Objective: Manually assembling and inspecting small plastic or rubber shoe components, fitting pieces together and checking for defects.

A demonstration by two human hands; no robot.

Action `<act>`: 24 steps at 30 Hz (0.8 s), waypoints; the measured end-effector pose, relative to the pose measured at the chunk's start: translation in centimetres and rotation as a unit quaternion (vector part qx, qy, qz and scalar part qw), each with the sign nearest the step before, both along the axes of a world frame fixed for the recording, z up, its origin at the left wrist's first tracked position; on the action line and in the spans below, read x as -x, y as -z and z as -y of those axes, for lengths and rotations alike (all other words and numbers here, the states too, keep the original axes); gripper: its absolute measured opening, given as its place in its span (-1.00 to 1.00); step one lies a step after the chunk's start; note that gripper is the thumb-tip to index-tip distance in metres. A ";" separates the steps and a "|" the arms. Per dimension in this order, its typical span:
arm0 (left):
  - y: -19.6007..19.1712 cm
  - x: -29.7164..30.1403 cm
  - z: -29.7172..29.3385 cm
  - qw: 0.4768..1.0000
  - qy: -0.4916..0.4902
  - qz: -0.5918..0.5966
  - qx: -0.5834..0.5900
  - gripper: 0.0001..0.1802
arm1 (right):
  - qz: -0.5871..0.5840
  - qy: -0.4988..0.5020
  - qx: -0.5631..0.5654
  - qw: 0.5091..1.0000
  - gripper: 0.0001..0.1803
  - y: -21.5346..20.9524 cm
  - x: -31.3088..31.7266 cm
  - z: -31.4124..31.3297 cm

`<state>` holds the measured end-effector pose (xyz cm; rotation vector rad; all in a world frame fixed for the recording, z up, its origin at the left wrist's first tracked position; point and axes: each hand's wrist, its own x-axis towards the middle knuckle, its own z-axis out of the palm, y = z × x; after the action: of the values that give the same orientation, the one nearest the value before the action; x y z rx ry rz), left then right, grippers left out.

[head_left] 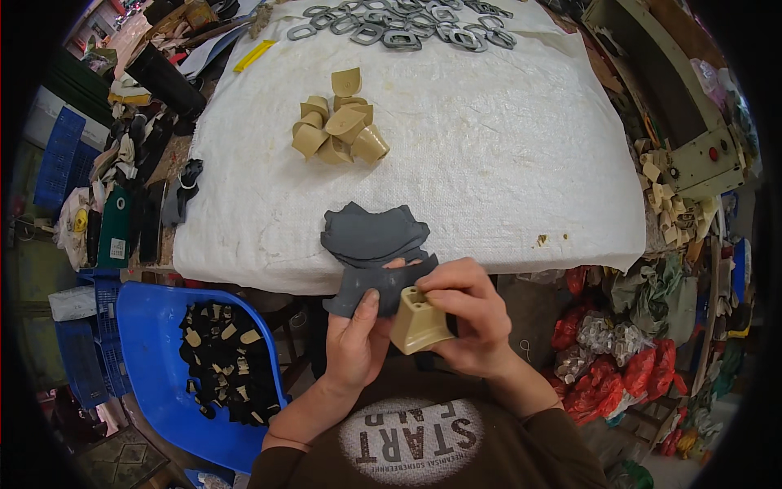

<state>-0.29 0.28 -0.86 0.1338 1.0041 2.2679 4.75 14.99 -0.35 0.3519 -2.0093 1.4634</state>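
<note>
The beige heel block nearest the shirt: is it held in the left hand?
No, the right hand grips the beige heel block, while the left hand holds a dark grey piece.

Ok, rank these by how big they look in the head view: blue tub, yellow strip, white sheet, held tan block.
1. White sheet
2. Blue tub
3. Tan block in the right hand
4. Yellow strip
Nearness may enlarge the block.

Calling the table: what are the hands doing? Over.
Left hand: pinching dark grey piece. Right hand: gripping beige heel-shaped block. More grey pieces just beyond, on white sheet.
</note>
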 end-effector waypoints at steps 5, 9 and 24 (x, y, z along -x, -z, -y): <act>0.0 -0.7 0.3 0.998 0.002 0.058 -0.001 -0.56 | -0.033 0.029 -0.020 0.999 -0.38 0.9 0.4 0.3; 0.2 -0.9 0.4 0.999 -0.001 0.043 -0.014 -0.58 | -0.028 0.021 -0.051 0.998 -0.41 0.8 0.4 0.1; -0.5 -1.4 0.0 0.998 -0.008 -0.047 0.040 -0.56 | -0.001 0.071 -0.101 0.992 -0.37 0.4 0.4 0.0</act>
<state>1.10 0.32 -0.34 0.2001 1.1480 2.2503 4.37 15.00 -0.79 0.2882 -2.1399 1.1762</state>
